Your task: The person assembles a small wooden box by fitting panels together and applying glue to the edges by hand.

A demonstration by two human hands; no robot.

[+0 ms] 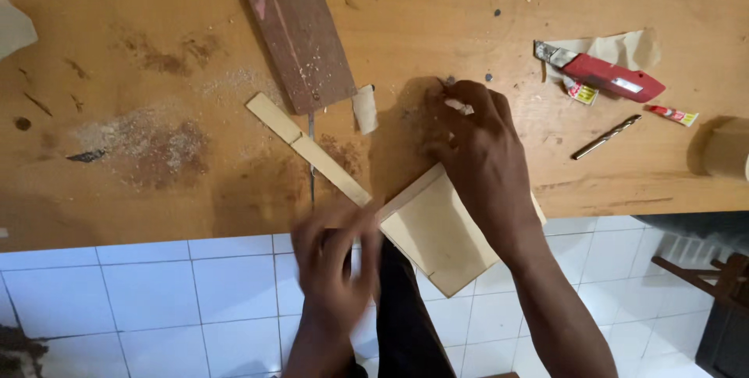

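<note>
Head view: left hand (335,257) blurred, grip cannot be told, seen at near end of strip (308,148). Panel (437,234) partly hidden under right hand (480,156), overhanging bench (156,175) near edge. Right fingers pinched on small pale piece (458,105). Knife (605,74) far right.

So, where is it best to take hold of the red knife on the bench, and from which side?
Probably the red handle of the knife, near its middle, coming from above. It lies flat on a scrap of brown paper with its metal blade end pointing left, so a grip across the two long sides stays clear of the blade.
</note>
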